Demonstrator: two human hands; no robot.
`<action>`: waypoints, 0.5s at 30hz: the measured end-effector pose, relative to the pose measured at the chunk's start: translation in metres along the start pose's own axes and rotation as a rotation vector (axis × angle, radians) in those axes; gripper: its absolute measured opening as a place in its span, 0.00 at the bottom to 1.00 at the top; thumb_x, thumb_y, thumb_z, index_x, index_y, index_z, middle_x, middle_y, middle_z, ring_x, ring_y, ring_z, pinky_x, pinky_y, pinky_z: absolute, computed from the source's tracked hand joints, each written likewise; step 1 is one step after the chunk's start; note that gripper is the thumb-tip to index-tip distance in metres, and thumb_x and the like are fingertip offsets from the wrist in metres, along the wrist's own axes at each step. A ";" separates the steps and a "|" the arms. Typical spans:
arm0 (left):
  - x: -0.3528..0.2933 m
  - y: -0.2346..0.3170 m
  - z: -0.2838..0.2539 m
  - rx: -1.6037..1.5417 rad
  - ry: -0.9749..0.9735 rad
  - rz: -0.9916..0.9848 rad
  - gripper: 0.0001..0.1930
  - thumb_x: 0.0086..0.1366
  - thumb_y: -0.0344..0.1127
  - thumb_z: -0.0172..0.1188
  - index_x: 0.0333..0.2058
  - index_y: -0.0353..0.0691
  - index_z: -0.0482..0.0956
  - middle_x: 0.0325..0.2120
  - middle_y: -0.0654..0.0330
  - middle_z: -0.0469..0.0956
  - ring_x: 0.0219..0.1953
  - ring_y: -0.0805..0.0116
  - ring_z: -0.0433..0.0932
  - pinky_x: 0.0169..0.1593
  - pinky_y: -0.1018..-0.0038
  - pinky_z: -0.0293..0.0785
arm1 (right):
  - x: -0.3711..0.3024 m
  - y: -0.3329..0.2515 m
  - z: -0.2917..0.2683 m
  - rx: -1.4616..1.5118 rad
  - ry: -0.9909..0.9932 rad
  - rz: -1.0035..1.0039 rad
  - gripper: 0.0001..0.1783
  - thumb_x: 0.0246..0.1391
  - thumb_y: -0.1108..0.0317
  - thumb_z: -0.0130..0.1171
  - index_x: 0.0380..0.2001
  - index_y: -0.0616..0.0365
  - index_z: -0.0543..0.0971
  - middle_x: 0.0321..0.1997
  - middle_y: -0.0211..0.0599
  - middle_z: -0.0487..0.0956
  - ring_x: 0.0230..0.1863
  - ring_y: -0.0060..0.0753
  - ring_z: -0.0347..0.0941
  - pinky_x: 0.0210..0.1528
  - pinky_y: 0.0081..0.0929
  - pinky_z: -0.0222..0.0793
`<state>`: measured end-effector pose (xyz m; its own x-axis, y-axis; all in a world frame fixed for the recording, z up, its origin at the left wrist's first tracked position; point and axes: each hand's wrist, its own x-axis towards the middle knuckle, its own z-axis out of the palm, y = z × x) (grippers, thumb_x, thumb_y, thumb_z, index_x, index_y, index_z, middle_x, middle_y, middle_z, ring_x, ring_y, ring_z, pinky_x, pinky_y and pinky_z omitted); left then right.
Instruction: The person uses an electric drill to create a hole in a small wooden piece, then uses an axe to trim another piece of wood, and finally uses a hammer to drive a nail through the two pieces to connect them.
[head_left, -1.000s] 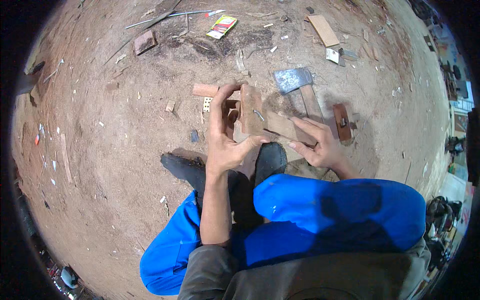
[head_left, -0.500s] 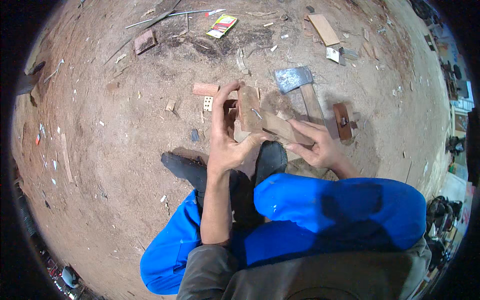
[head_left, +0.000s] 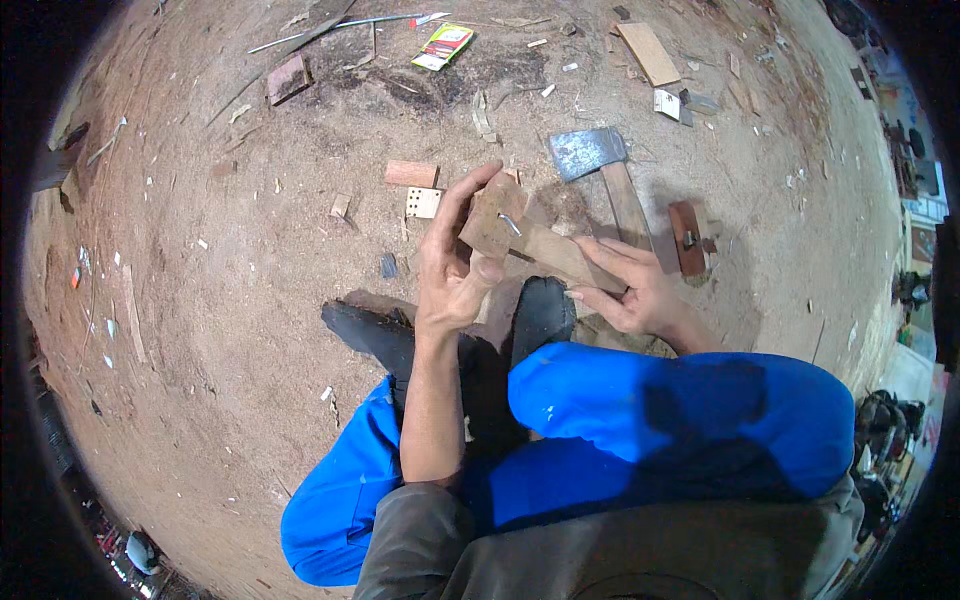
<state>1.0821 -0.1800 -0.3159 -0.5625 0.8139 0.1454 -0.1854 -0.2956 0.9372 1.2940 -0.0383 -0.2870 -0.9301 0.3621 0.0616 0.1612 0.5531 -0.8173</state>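
Note:
A mallet-shaped wooden piece (head_left: 560, 252) is held between my hands above my feet. Its blocky head (head_left: 488, 228) lies in the grip of my left hand (head_left: 447, 285), fingers curled round the far side and thumb on the near side. A bent, shiny metal bit, like a nail, shows on the face of the head. My right hand (head_left: 645, 293) closes on the handle end, thumb below and fingers above. Beyond that hand an axe (head_left: 588, 153) lies on the ground. To its right is a small brown wooden tool (head_left: 687, 238), possibly a hand plane.
A reddish wood block (head_left: 411, 174) and a white dotted piece (head_left: 423, 203) lie beyond my left hand. Farther off are a yellow-and-red packet (head_left: 443, 47), a plank (head_left: 648, 54) and a thin metal rod (head_left: 335, 32). Wood scraps litter the dirt floor.
The head of the wooden piece has turned and tilted in my left hand, so more of its broad face shows. My right hand keeps its hold on the handle.

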 end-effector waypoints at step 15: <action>0.002 0.001 0.005 0.467 0.248 0.156 0.52 0.40 0.43 0.86 0.64 0.38 0.68 0.57 0.59 0.72 0.41 0.69 0.72 0.43 0.72 0.71 | 0.007 -0.008 0.007 -0.063 0.085 0.105 0.34 0.53 0.64 0.74 0.59 0.71 0.75 0.49 0.57 0.82 0.48 0.53 0.82 0.50 0.36 0.77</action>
<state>1.0854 -0.1762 -0.3133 -0.7382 0.6191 0.2680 0.2609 -0.1044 0.9597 1.2842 -0.0456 -0.2835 -0.8763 0.4810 0.0285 0.2787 0.5542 -0.7843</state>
